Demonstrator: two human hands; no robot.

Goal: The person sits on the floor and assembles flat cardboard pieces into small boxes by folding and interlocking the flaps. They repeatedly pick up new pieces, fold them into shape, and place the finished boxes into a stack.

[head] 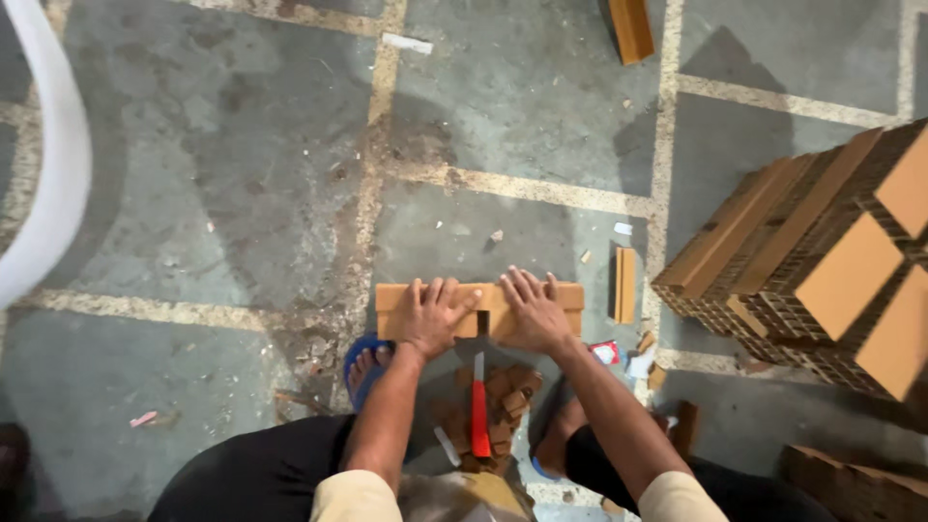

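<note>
A flat brown cardboard strip [391, 302] lies on the grey floor in front of me. My left hand [433, 317] presses down on its left half with the fingers spread. Beside it, my right hand [535, 313] presses on the right half, fingers spread too. A knife with a red handle [479, 411] lies on the floor between my legs, its blade pointing toward the strip. Under the knife sits a heap of small cardboard offcuts [507, 391].
A big stack of honeycomb cardboard blocks [822, 261] stands at the right. A short cardboard piece [624, 284] lies by the strip, another [630, 29] at the top edge. My foot in a blue sandal [362, 367] is at the left. A white curved object [53, 164] fills the far left.
</note>
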